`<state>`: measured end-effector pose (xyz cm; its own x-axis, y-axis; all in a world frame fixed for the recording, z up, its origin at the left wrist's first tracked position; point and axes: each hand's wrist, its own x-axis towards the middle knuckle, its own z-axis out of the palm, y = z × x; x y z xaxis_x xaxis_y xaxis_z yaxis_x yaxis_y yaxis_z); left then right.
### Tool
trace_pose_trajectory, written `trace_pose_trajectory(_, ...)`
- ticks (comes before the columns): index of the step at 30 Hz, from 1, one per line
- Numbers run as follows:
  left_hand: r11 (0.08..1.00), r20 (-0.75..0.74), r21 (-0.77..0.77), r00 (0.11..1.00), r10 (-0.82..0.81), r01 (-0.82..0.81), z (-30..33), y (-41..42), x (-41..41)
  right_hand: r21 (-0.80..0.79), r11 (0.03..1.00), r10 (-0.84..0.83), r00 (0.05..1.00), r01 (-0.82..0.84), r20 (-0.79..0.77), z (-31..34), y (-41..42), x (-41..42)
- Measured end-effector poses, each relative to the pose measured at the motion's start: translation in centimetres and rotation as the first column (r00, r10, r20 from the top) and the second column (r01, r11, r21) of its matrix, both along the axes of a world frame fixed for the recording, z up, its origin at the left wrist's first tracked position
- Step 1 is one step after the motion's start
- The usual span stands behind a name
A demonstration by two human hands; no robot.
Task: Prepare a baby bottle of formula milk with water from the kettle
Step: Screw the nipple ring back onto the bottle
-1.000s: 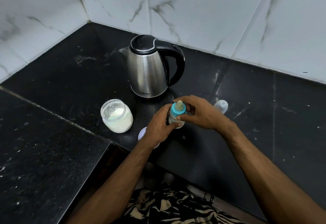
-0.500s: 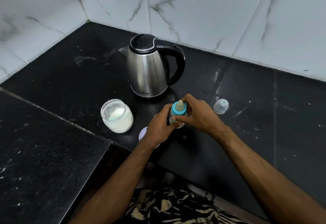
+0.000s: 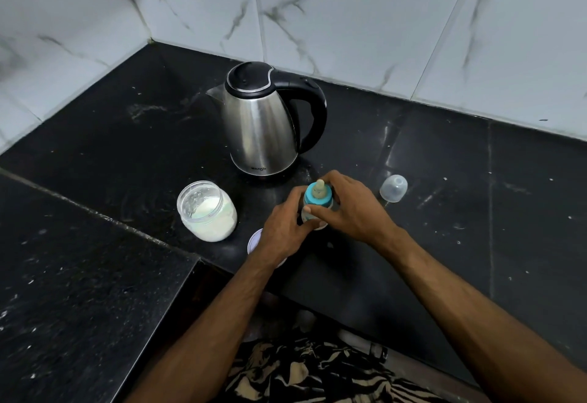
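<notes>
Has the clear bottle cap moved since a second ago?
No. The clear cap sits at the same spot right of the kettle; only the right hand uncovered it.

A brand mark reading "MILTON" is being shown low on the steel body of the kettle; no other text is being made out.

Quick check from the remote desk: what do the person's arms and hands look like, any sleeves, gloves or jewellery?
Both forearms are bare to the frame edge: no sleeves, gloves, watch or bands. The left hand and right hand show no rings. A black and beige patterned garment shows below.
</notes>
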<state>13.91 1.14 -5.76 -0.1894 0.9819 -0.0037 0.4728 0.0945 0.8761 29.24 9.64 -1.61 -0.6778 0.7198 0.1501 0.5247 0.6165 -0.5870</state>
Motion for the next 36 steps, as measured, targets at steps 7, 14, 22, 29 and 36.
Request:
trace_pose_trajectory(7,0.999,0.025,-0.033,1.0,0.01,-0.01,-0.2,0.4,-0.3,-0.078,0.975,0.22,0.958,-0.209,0.185,2.0,2.1,0.4)
trace_pose_trajectory(14,0.999,-0.05,-0.011,0.998,0.033,-0.034,-0.3,0.0,0.1,-0.011,1.0,-0.012,0.997,0.012,0.078,0.0,-0.6,-0.3)
trace_pose_trajectory(22,0.999,-0.022,-0.048,1.0,0.012,-0.013,-0.1,0.3,-0.2,-0.058,0.978,0.207,0.947,-0.199,0.247,1.9,2.0,0.2)
trace_pose_trajectory(29,0.996,-0.049,-0.016,0.995,0.089,-0.09,-0.6,-0.1,0.6,0.056,0.992,-0.12,0.986,0.115,0.113,-0.2,-1.7,-1.0)
trace_pose_trajectory(36,0.998,-0.039,-0.044,0.999,0.031,-0.033,-0.4,0.4,-0.1,-0.161,0.979,0.144,0.986,-0.129,0.088,0.4,1.3,0.3)
